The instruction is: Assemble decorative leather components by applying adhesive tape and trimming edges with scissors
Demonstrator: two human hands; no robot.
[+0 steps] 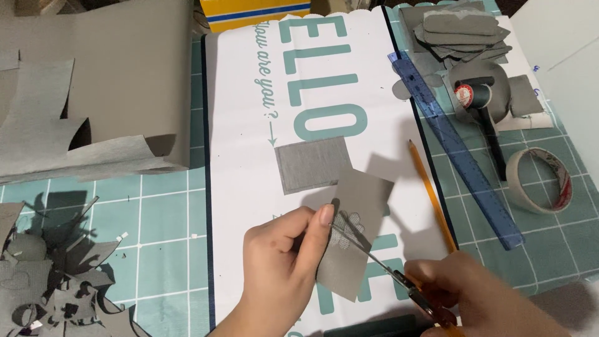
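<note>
Grey paper piece (359,234): near centre, on the white printed sheet (243,187).
Left hand (284,265): pinches the piece's left edge.
Right hand (474,296): clenched around scissors (380,262), blades on the piece.

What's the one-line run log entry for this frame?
left hand: holds grey paper piece | right hand: scissors cutting flower outline | nearby: grey square, pencil, ruler
</note>
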